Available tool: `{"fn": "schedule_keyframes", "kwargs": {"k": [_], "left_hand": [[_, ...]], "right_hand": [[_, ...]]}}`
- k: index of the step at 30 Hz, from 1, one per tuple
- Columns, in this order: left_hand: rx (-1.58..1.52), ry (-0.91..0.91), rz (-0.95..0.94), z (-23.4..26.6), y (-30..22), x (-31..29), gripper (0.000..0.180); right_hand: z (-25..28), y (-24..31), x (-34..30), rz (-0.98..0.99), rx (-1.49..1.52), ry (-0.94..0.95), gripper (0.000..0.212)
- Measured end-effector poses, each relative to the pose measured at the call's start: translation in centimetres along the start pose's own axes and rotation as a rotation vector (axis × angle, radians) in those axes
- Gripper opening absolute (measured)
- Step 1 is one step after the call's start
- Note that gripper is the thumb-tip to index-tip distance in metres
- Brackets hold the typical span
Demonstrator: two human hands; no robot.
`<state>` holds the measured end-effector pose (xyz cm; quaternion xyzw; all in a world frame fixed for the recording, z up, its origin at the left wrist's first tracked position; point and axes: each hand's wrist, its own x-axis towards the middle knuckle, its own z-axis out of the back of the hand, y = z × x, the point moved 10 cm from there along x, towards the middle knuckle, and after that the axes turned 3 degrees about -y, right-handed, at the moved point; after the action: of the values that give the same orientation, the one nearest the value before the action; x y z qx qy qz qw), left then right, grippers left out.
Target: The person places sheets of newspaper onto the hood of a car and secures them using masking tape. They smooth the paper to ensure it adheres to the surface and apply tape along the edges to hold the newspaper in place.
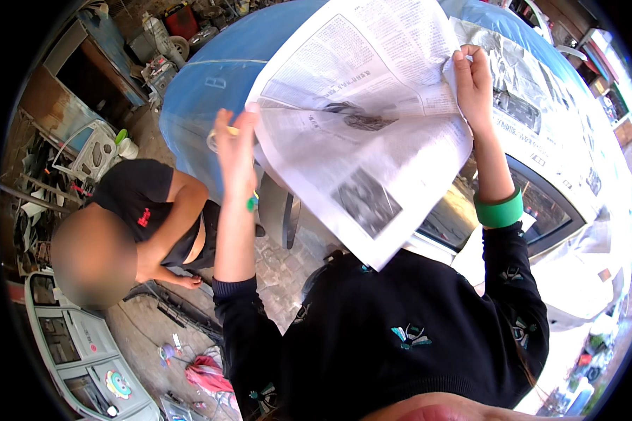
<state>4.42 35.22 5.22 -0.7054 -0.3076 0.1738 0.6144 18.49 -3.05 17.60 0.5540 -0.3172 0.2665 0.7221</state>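
Observation:
A large printed newspaper sheet (372, 151) is spread in front of me, creased across the middle, with a dark picture near its lower corner. My right hand (474, 88) pinches its right edge between thumb and fingers. At the left edge is my left hand (236, 144), its thumb against the paper and its fingers bent. A small pale-yellow ring, which looks like a roll of tape (212, 140), sits at those fingers, partly hidden. Behind the sheet stands a car with a side window (548, 203), newspaper (516, 84) over its upper part, and blue sheeting (207, 105).
Close on my left, a person in a black shirt (137, 189) bends forward. A grey van (88, 351) stands at lower left, near a red cloth (209, 372) on the ground. Scrap parts and a metal frame (88, 151) line the far left.

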Motion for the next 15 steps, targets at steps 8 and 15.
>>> {"fn": "schedule_keyframes", "kwargs": {"k": [8, 15], "left_hand": [[-0.018, -0.147, -0.032, -3.6, 2.8, -3.8, 0.094], [-0.235, 0.285, 0.200, -11.9, 6.7, -6.4, 0.047]], "right_hand": [[4.5, 4.2, 2.6, 0.185, -0.187, -0.300, 0.016], [9.9, 7.5, 3.8, 0.352, -0.421, -0.580, 0.019]]}}
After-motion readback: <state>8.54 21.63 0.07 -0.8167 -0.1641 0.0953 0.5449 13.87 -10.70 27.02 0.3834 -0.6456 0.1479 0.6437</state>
